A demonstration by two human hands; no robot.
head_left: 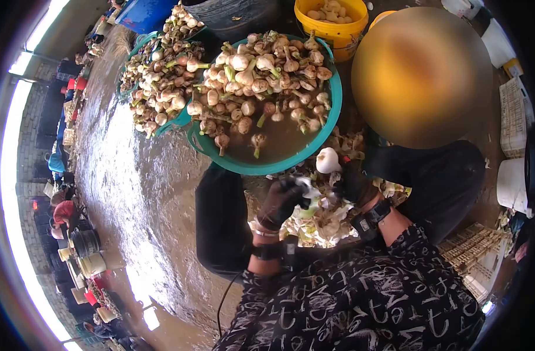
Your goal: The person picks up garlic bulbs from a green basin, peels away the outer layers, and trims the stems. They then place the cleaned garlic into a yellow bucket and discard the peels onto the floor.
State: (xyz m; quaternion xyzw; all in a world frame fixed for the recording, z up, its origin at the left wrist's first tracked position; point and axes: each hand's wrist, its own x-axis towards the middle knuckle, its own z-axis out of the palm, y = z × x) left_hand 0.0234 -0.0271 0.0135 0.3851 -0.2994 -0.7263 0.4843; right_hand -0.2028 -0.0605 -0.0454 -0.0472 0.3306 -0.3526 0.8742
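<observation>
My left hand (282,202), in a black glove, is closed around a small white piece of garlic (307,188) above a heap of garlic skins and stalks (320,225) between my knees. My right hand (355,184), also in a black glove, grips a peeled white garlic bulb (328,159) just below the rim of a teal basin (335,111). The basin holds several unpeeled garlic bulbs (261,82) with stalks, lying in muddy water. Both wrists wear dark bands.
A second teal basin (180,120) heaped with garlic stands to the left. A yellow bucket (332,32) of peeled bulbs stands behind. At the right are a blurred round patch (422,76) and white crates (516,117). Wet floor (133,193) stretches left, where other people sit far off.
</observation>
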